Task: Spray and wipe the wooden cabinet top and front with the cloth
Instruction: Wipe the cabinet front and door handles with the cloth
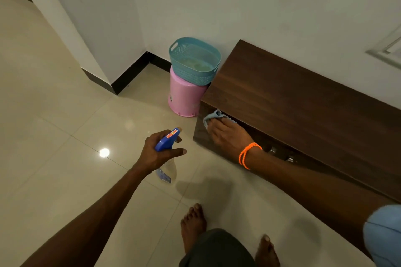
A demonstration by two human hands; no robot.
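Note:
A long dark wooden cabinet (303, 97) stands against the white wall at the right. My right hand (227, 136) presses a light blue cloth (213, 116) flat against the cabinet's front near its left end; an orange bead bracelet circles that wrist. My left hand (158, 151) grips a spray bottle (168, 165) with a blue trigger head and a clear body, held over the floor to the left of the cabinet, nozzle pointing toward the cabinet. The index finger sticks out past the trigger.
A teal perforated basket (195, 60) sits on a pink plastic stool (184, 99) right beside the cabinet's left end. Glossy beige floor tiles (65, 136) spread to the left. My bare feet (193, 221) stand in front of the cabinet. A wall corner juts out at the far left.

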